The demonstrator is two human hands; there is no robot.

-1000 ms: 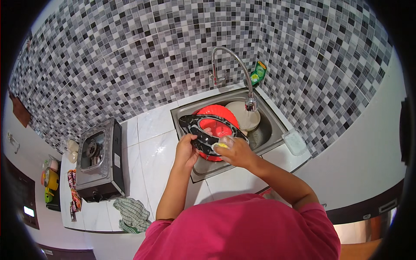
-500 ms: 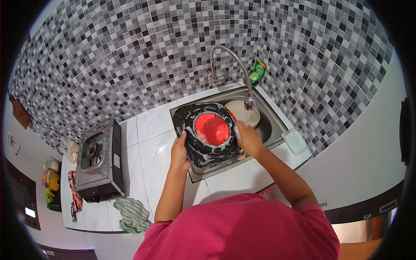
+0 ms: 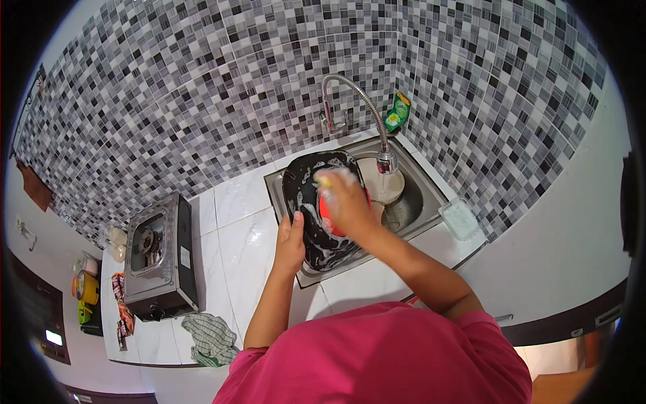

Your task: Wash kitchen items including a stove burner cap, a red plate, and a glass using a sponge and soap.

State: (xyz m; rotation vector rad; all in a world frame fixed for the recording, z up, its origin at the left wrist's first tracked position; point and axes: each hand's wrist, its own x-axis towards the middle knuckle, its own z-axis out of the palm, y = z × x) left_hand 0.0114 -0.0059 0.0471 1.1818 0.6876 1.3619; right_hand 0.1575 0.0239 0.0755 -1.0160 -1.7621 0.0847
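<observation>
1. Your left hand (image 3: 290, 248) is gripping the left edge of the soapy black plate (image 3: 313, 237), its thumb lying on top; your right hand (image 3: 351, 205) is closing around a yellow scrubber (image 3: 325, 182).
2. You are holding the plate, with its central opening, over the sink (image 3: 439, 196), above a red basin (image 3: 334, 231).
3. Compared with half a second ago, your right hand is reaching across the opening instead of working at the right rim, and the plate is showing a narrower, more tilted face.
4. Motion is blurring your right fingers and the scrubber; the plate is hiding your left fingertips and most of the basin.
5. A green packet (image 3: 398, 113) is bearing print behind the faucet (image 3: 385, 161).
</observation>
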